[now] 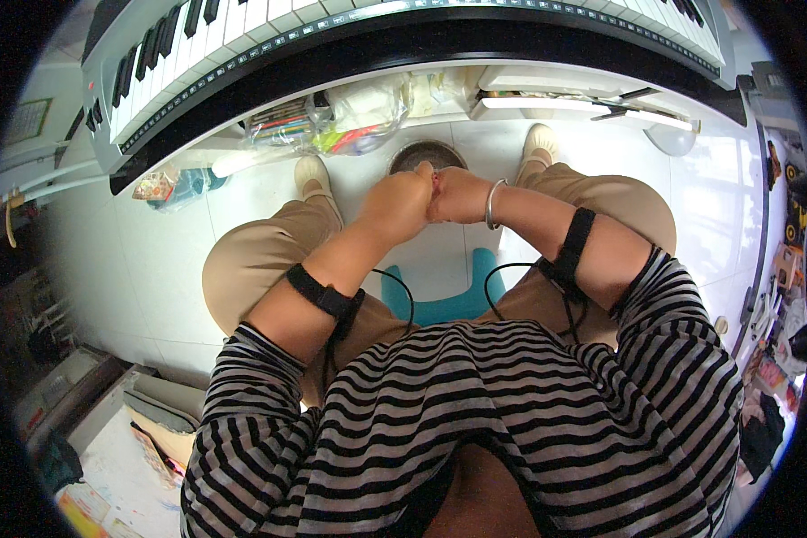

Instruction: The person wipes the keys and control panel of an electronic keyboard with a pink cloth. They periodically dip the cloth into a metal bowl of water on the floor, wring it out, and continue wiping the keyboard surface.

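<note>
My left hand (398, 205) and my right hand (463, 195) meet in front of me, both with curled fingers. Where they touch, a small reddish thing (436, 187) shows between the fingers, mostly hidden and too small to name. A silver bangle (491, 204) circles my right wrist. Beyond and below the hands, a round dark bowl (425, 152) rests on the floor, its near part covered by them. What lies in the bowl cannot be made out.
An electronic keyboard (350, 50) spans the space ahead, above a shelf with plastic bags (366, 101) and books (279, 126). Between my legs shows a teal stool (437, 306). Black cables (411, 296) hang from forearm straps. Another plastic bag (188, 188) lies on the tiled floor (148, 269).
</note>
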Tool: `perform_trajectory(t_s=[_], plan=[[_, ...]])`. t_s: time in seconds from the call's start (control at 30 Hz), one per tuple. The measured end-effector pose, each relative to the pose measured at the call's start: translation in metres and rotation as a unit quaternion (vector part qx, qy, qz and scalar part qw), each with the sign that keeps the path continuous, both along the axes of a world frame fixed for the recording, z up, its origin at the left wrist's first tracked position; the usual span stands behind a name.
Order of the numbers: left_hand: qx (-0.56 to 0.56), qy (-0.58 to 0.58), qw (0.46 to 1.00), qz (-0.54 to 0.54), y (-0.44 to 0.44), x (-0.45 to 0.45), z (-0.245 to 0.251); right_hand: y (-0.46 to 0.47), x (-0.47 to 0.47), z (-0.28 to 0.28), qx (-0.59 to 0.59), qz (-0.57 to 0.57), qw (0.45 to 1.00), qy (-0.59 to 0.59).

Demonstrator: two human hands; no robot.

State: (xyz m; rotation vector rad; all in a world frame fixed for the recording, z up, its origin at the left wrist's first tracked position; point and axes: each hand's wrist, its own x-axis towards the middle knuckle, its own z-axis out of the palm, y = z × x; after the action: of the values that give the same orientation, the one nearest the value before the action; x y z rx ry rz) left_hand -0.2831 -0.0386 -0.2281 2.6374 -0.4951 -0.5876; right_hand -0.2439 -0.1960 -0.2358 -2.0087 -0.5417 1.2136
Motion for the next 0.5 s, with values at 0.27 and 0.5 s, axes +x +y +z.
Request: perform_trajectory(t_s=[0.27,0.5], plan=[[-0.065,0.09,0.993,0.037,0.0,0.0,-0.025,0.002,-0.006,-0.007,-0.08,0.062,0.979,-0.175],[-0.187,0.153,0.968,0.064,0.002,0.006,-0.032,0.0,-0.004,0.002,-0.104,0.065,0.959,-0.256]])
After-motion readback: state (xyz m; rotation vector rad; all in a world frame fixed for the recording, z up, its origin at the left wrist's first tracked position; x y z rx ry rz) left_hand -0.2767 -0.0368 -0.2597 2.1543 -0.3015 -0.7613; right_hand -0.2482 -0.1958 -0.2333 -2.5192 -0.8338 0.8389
